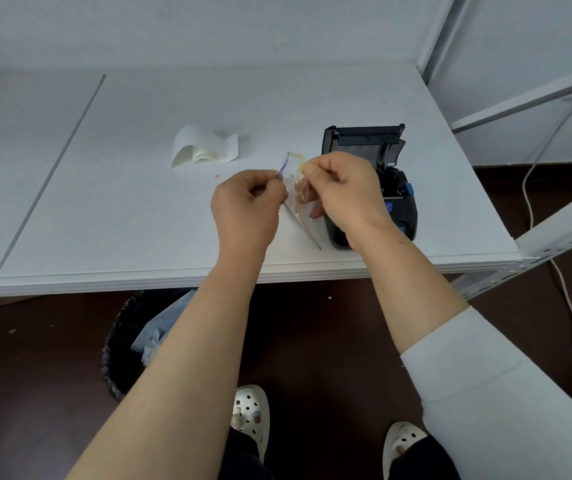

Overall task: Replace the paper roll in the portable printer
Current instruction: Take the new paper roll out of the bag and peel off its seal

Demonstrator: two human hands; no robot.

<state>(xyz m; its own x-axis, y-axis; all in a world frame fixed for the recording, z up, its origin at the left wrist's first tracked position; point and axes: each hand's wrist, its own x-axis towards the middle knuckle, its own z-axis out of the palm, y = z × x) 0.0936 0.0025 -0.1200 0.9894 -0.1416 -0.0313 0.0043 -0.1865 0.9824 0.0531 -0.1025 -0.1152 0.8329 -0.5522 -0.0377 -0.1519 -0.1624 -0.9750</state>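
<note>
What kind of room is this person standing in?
Probably a plain workroom or storeroom, though that is a guess. A bare white table holds a small black printer with its lid up, a white metal shelving frame stands at the right, and a waste bin sits underneath.

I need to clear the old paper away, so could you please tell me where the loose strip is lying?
In the head view, the loose paper strip lies curled on the white table, left of the open printer and beyond the left hand.

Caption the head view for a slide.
Both hands, left hand and right hand, pinch a clear plastic wrapper beside the open portable printer.
</note>
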